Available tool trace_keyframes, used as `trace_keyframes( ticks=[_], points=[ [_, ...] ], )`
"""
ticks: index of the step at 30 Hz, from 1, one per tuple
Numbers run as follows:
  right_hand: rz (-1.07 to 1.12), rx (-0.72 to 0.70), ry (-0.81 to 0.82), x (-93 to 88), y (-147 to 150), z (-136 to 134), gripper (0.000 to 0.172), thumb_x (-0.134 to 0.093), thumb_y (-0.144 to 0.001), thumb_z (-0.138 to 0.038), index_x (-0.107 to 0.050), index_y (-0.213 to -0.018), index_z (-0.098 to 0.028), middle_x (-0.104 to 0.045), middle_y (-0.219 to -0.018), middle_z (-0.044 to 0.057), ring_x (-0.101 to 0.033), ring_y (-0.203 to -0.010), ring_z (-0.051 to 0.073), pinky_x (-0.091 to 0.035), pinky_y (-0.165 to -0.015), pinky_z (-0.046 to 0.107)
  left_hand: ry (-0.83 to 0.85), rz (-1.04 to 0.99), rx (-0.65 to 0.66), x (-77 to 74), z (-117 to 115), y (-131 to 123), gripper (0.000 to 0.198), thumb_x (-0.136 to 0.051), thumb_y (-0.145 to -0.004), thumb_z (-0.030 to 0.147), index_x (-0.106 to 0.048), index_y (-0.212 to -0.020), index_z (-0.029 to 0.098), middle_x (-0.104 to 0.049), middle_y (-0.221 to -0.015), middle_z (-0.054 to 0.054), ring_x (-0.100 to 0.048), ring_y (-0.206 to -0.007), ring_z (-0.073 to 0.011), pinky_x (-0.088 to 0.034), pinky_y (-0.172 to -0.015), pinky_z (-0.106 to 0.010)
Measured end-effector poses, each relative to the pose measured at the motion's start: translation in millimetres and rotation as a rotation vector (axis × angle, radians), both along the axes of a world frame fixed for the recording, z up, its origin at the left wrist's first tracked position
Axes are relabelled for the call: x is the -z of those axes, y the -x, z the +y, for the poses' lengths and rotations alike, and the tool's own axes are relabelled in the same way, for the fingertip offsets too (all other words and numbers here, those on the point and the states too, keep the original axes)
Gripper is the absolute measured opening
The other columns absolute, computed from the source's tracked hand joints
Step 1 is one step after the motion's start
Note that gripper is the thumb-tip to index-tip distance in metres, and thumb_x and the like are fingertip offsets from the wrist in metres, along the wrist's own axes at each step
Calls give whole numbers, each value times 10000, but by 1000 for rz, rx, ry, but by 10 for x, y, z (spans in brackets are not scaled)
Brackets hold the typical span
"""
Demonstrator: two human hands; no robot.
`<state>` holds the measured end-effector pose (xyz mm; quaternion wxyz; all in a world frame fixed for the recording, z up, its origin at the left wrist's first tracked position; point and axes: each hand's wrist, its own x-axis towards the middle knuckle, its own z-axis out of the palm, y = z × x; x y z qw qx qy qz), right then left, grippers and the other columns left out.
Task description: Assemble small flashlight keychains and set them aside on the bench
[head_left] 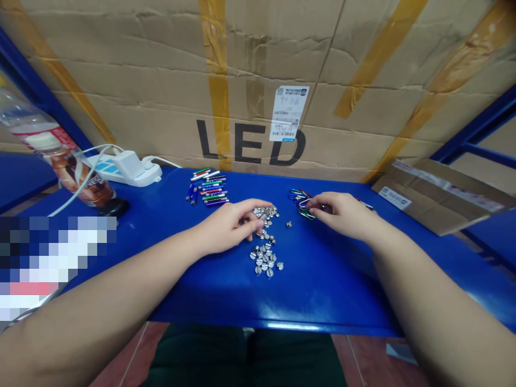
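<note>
1. Left hand (226,228): palm down and half curled, with fingertips (258,210) resting on a small heap of silver slotted metal screws (264,214); whether any screw sits pinched between the fingers, impossible to tell.
2. Right hand (342,215): palm down with bent fingers, right at a tangle of multicoloured metal carabiner clips (300,203); contact likely, but no clear view of any grip.
3. Just near the first heap, a larger heap of silver slotted metal screws (264,259): roughly twenty pieces, exact count lost to overlap, plus one stray silver screw (288,224) to the right.
4. Carabiner clips: about four or five, interlinked and too overlapped for a firm count.
5. Left of the screws, about ten slim multicoloured metal tubes (212,189), parallel and side by side, perhaps for easy counting; just left of them, two short blue metal cylinders (192,194).
6. Beneath everything, one glossy blue table (322,298), with each kind apparently kept in its own group within reach of both hands.
7. Far left, one white power strip (124,174), one tilted clear plastic bottle (52,156) and one black oval object (114,207); far side, one taped cardboard box (121,80) printed "LED"; far right, one flattened cardboard sheet (439,196).
</note>
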<state>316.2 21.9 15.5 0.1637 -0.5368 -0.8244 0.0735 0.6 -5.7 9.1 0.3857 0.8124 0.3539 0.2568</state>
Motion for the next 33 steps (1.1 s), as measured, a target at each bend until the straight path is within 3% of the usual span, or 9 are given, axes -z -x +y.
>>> trace_keyframes(
  ticks=[3,7,14,18,25,33],
  points=[
    [-96,64,37,-15,-37,-9,187,-628,-862,-233,-784,-963,-255,-798,-967,24,-730,-872,235,-515,-770,332,62,-48,-6,13,-11,-1,441,-543,-1010,283,-549,-1442,194,-747,-955,-67,-718,-724,-150,-559,-503,-199],
    [-167,211,80,-107,-131,-24,192,-642,-834,-195,-793,-936,-253,-797,-920,21,-724,-812,223,-511,-730,319,91,-100,-13,53,4,12,390,-544,-1013,289,-585,-1387,182,-733,-972,-81,-722,-757,-154,-606,-530,-205],
    [-229,184,169,-46,-189,37,153,-690,-782,-193,-770,-896,-256,-762,-804,3,-683,-712,185,-466,-625,282,103,-99,-5,73,22,19,387,-587,-997,302,-586,-1366,185,-716,-920,-63,-731,-789,-172,-638,-560,-223],
    [-223,224,181,-100,-211,30,152,-674,-798,-182,-742,-927,-226,-767,-870,19,-692,-751,182,-489,-658,276,102,-119,-12,80,25,27,387,-593,-996,315,-582,-1364,194,-712,-914,-56,-730,-778,-170,-639,-552,-221],
    [-260,274,269,-136,-199,35,215,-724,-825,-326,-748,-1010,-218,-782,-952,45,-712,-814,214,-499,-674,298,106,-114,-16,78,18,30,381,-599,-993,318,-587,-1354,196,-694,-876,-40,-726,-761,-169,-638,-541,-222],
    [-247,252,186,-24,-217,98,104,-658,-856,-274,-725,-916,-222,-764,-921,44,-696,-799,212,-499,-710,308,77,-101,-13,86,20,32,383,-601,-995,329,-585,-1355,198,-701,-892,-45,-722,-742,-162,-631,-534,-215]
  ],
)
